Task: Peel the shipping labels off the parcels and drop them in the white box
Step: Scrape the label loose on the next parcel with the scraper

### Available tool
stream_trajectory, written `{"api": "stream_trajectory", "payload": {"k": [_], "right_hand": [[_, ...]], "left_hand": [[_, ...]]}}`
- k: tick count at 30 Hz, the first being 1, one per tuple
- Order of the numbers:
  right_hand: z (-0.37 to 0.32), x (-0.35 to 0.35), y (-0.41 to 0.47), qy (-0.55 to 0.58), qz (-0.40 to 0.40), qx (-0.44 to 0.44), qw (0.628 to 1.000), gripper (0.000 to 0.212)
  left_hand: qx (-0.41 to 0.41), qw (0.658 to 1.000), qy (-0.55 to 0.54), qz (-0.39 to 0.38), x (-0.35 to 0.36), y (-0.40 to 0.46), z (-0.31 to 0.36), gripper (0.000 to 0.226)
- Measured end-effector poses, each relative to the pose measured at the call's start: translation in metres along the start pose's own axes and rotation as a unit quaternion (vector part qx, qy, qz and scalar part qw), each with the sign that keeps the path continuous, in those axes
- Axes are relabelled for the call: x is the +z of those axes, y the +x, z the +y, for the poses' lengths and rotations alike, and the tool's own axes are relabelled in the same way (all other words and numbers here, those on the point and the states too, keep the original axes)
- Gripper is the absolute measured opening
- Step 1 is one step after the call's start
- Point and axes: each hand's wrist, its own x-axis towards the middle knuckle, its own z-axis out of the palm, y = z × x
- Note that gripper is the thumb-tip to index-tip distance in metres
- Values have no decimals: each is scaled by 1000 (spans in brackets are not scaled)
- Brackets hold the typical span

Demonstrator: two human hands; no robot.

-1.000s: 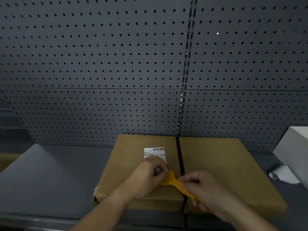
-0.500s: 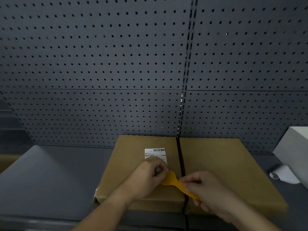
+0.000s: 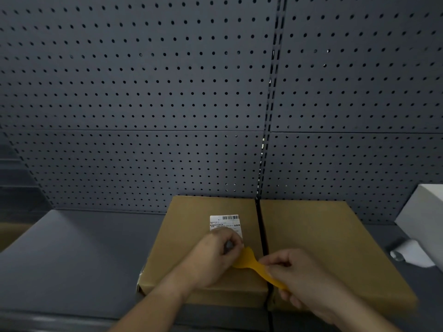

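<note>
Two flat brown parcels lie side by side on the grey shelf: the left parcel [image 3: 189, 226] and the right parcel [image 3: 318, 238]. A white shipping label [image 3: 224, 222] with a barcode sticks on the left parcel; its near end is hidden under my left hand [image 3: 215, 255], whose fingers are curled at the label's lower edge. My right hand [image 3: 302, 279] grips the handle of a yellow plastic scraper [image 3: 251, 262], its blade pointing at the label's near corner beside my left fingers. The white box [image 3: 424, 216] stands at the far right.
A grey pegboard wall [image 3: 167, 104] rises right behind the parcels. A crumpled white sheet [image 3: 412, 254] lies on the shelf [image 3: 72, 255] in front of the white box. A brown edge [image 3: 9, 236] shows at the far left.
Both hands stay at the label's near edge with the scraper; only tiny shifts show. The label remains stuck on the left parcel.
</note>
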Motion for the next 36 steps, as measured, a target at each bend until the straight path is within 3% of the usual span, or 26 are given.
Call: {"api": "stream_trajectory", "payload": {"k": [36], "right_hand": [[-6,7,3,22,-1,1,1000,13]], "left_hand": [[-5,1000,-2,6,-2,-1,2,15]]}}
